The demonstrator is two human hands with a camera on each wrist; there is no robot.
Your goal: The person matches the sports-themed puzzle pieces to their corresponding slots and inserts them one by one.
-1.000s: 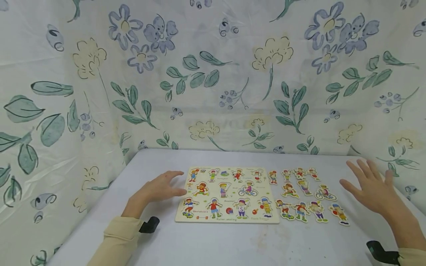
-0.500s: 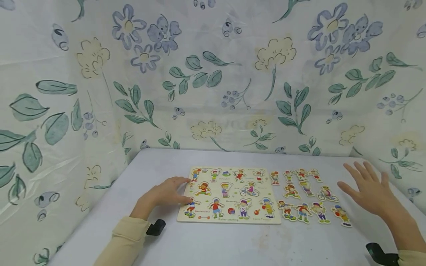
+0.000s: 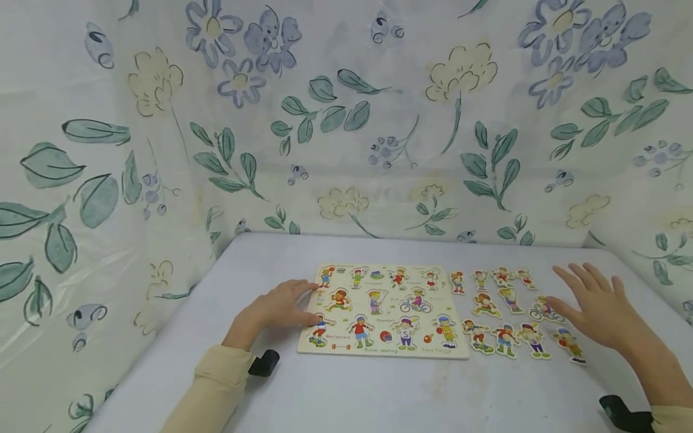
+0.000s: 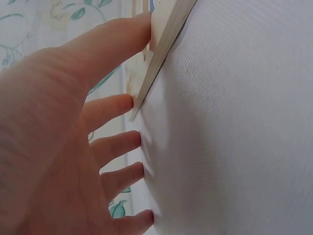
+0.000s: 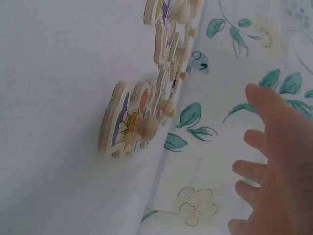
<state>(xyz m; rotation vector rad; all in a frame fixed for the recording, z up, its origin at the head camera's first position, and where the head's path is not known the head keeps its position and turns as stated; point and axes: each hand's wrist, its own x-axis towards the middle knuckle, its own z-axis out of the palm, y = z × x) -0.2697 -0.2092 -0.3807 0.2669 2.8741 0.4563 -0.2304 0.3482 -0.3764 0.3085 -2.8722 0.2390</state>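
A cream wooden peg puzzle board (image 3: 357, 308), printed with children playing sports, lies flat on the white table. At its left edge is my left hand (image 3: 271, 308), thumb and index fingertip on the board's border. The left wrist view shows this thumb (image 4: 115, 41) against the board's side, other fingers spread toward the tabletop. My right hand (image 3: 601, 310) hovers with spread fingers at the right, holding nothing. Its thumb overlaps the cyclist piece (image 3: 541, 311) in the head view. Nearest in the right wrist view is a loose figure piece (image 5: 122, 122) with a round wooden knob (image 5: 146, 128).
Several loose figure pieces (image 3: 505, 340) lie in rough rows between the board and my right hand. Flowered cloth (image 3: 400, 138) hangs behind and to the left of the white table (image 3: 346, 397). Each wrist wears a black camera mount (image 3: 264, 363).
My left hand has moved right, from beside the board onto its left edge. The right hand stays raised and spread, slightly closer to the pieces. The head view has shifted a little.
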